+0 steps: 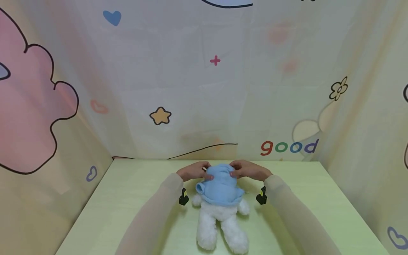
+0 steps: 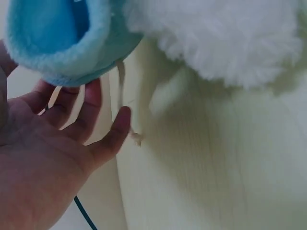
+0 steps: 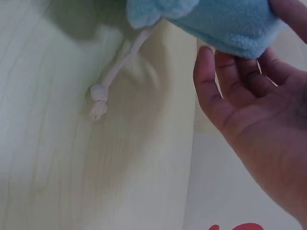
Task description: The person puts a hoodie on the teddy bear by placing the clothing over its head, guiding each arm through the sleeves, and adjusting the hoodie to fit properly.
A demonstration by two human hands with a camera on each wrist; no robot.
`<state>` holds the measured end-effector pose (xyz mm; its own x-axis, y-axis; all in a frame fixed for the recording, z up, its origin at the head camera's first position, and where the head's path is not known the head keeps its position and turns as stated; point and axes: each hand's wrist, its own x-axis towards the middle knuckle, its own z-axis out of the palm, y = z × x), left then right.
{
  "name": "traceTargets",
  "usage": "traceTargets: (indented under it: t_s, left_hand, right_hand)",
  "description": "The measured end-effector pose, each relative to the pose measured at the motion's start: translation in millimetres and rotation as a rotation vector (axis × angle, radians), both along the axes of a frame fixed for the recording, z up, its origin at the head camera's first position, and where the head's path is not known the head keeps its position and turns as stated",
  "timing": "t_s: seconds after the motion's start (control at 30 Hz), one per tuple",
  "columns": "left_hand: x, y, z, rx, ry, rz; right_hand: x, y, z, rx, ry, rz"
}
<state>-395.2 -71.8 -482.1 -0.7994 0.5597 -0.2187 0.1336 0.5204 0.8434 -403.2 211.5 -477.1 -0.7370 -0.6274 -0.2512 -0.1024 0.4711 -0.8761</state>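
Plush toy (image 1: 220,212) on table (image 1: 127,205) | garment (image 1: 221,187) over its upper part | curtain (image 1: 191,71) behind table

The plush toy (image 1: 220,212) has its head apparently hidden by the blue garment (image 1: 220,189), cropped in both wrist views.

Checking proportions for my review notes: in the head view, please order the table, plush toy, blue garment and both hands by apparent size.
1. Table
2. Plush toy, counting only its uncovered white part
3. Blue garment
4. Left hand and right hand: too alike to rank
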Motion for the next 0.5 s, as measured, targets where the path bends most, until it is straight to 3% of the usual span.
traceTargets:
  t_s: [0.3,0.5]
  left_hand:
    - [4.7,9.0,-4.7,-0.057,0.273,0.013]
    - [10.5,16.7,-5.3,-0.120,0.487,-0.021]
  right_hand:
    - [4.4,-10.1,-1.8,0.061,0.225,-0.059]
    - [15.4,-21.5,-5.9,0.135,0.530,-0.128]
